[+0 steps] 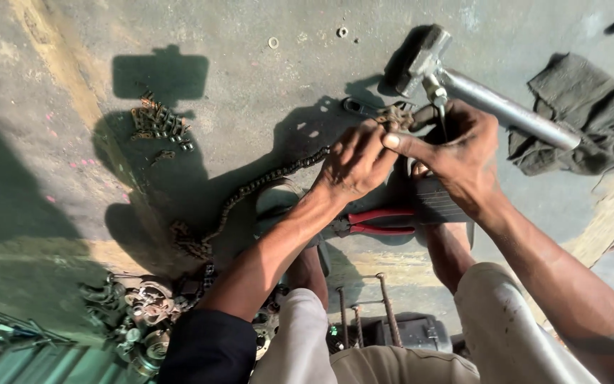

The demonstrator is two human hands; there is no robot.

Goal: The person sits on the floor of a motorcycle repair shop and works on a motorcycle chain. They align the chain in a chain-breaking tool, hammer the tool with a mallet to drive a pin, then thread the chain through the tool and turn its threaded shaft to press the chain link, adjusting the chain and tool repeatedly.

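Observation:
My left hand (353,165) pinches the end of a greasy drive chain (264,183) that trails left across the concrete floor. My right hand (463,153) meets it at the chain's end, thumb pressing the same links, with a small metal tool upright between its fingers. A steel hammer (463,82) with a long metal handle lies just beyond both hands. Red-handled pliers (378,222) lie on the floor under my left wrist. What sits beneath the hands is hidden.
A dark rag (580,117) lies at the right. Loose chain links (158,122) sit at the upper left. A heap of oily engine parts (140,320) is at the lower left. Washers (273,43) lie at the top. My knees fill the bottom.

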